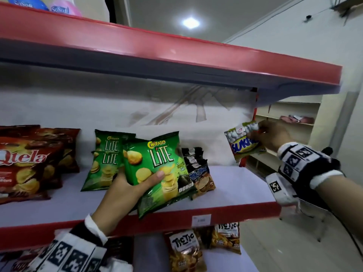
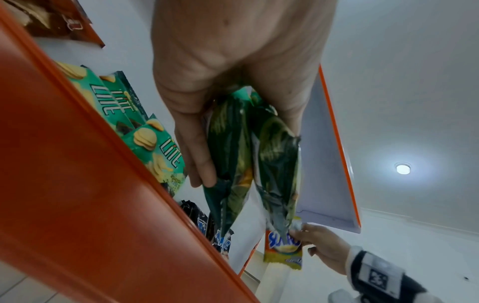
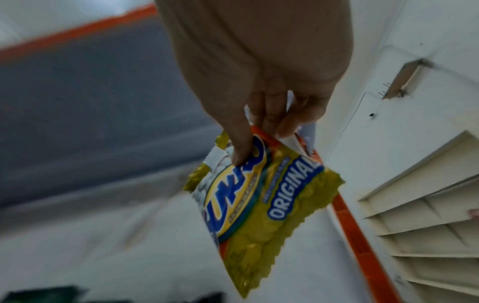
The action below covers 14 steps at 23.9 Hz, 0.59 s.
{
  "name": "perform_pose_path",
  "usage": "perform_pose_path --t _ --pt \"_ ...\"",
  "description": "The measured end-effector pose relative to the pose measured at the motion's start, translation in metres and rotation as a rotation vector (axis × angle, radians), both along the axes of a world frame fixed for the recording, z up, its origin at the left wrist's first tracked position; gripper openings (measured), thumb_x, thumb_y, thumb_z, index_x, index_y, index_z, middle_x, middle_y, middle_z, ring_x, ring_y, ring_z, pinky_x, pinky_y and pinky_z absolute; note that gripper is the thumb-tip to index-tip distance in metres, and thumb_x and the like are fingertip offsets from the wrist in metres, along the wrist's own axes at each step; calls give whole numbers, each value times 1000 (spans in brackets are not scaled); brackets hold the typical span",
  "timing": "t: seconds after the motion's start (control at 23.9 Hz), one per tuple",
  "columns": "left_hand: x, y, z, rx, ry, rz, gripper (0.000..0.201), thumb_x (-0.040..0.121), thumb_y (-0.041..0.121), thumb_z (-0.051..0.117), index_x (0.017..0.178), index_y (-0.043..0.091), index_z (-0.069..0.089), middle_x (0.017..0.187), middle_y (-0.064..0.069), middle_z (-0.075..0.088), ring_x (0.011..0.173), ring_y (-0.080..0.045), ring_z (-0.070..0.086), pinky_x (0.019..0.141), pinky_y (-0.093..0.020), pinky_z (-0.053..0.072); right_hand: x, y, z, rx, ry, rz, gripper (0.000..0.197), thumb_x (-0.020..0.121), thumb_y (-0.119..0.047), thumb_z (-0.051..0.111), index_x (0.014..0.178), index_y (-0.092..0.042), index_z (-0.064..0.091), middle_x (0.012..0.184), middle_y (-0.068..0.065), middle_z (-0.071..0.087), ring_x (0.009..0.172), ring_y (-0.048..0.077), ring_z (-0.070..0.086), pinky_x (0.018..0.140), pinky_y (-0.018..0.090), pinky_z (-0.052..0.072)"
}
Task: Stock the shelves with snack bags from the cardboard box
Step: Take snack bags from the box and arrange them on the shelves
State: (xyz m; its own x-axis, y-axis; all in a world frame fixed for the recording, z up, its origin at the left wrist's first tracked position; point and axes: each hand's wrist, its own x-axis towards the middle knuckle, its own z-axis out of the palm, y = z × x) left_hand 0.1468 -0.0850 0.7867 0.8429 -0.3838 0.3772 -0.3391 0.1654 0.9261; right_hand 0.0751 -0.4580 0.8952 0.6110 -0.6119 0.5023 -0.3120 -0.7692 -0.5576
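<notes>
1. Two hands reach toward a shop shelf. Nearest, the left hand [image 1: 125, 190] grips a green Chitato Lite bag [image 1: 157, 173], thumb across its front and fingers behind. The left wrist view shows two green bags pressed together in that grip.
2. That bag hangs tilted over the red front edge of the middle shelf [image 1: 245, 212], its lower corner below the edge.
3. Both wrists wear black-and-white patterned bands.
4. Farther right and higher, the right hand [image 1: 273, 136] pinches the upper edge of a yellow Sukro bag [image 1: 243, 143] between thumb and fingertips. The bag dangles in the air above the shelf's right end, touching nothing else.
5. On the shelf, just behind the left hand, more Chitato Lite bags [image 1: 107, 160] stand upright in a row.
6. Just right of the held green bag, dark Tic Tac packets [image 1: 198, 171] stand leaning, front to back.
7. At the far left of the same shelf stand dark red Qtela bags [image 1: 29, 163].
8. Below, on the lower shelf, Tic Tic packets [image 1: 184, 250] stand upright.
9. Above, the red-edged upper shelf [image 1: 176, 48] carries a blue and a pink bottle [image 1: 64, 5] at its left.
10. Farthest right, cream shelving [image 1: 294, 112] stands against the wall, and a round ceiling light [image 1: 190, 22] glows.
</notes>
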Motion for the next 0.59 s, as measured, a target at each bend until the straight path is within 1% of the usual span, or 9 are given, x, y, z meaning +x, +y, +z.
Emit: perform_pose_path --t 0.04,0.13,0.21,0.29,0.38,0.46,0.5,0.54,0.59 --pt "-1 -8 -4 -2 13 16 56 53 46 79 103 26 66 96 14 74 85 -3 71 64 -13 53 14 -24 -6 -31 89 -38 27 80 -26 74 94 -4 66 92 14 65 89 29 61 77 34 46" --pt "3 -27 -9 -12 59 80 53 52 44 79 100 26 66 92 15 75 80 -2 71 63 -16 52 50 -66 -25 25 215 3 28 83 -23 71 88 3 65 90 20 65 84 31 62 78 38 48" --pt "3 -31 -12 -5 95 99 52 52 41 78 100 26 64 89 16 75 76 -3 71 65 -20 49 87 -86 -44 116 245 61 22 86 -21 68 81 -2 59 85 18 60 78 30 63 78 39 52" --pt "6 -35 -10 3 108 145 50 54 37 77 100 25 62 85 16 75 74 -2 71 64 -20 48 115 -105 -57 190 316 76 15 89 -21 64 94 -7 62 93 15 60 97 34 65 85 41 53" --pt "5 -35 -6 13 105 174 49 55 34 77 101 23 63 85 16 75 74 -2 71 65 -20 47 124 -115 -75 209 402 64 41 88 -20 64 124 -4 56 117 17 60 114 32 59 92 37 51" --pt "2 -34 -1 9 90 193 47 54 33 76 98 25 62 84 18 74 73 -1 70 63 -18 48 125 -123 -89 78 417 -9 62 87 -24 62 142 -9 39 138 12 50 123 25 53 98 26 44" --pt "1 -34 2 6 86 191 45 54 33 75 97 27 62 84 19 74 72 0 70 60 -14 49 123 -126 -88 29 410 -36 62 87 -23 61 143 -11 37 141 10 48 125 23 51 97 24 43" --pt "0 -32 2 10 84 194 45 54 34 76 97 28 62 84 19 74 73 -1 71 56 -13 51 126 -125 -85 95 425 -32 56 89 -19 60 140 -8 41 139 13 49 123 26 53 95 28 45" --pt "1 -33 4 6 81 177 47 53 35 76 98 28 62 86 17 75 75 -3 71 54 -12 52 125 -125 -76 83 493 13 47 90 -15 59 132 -1 48 134 19 52 119 30 55 93 35 49"
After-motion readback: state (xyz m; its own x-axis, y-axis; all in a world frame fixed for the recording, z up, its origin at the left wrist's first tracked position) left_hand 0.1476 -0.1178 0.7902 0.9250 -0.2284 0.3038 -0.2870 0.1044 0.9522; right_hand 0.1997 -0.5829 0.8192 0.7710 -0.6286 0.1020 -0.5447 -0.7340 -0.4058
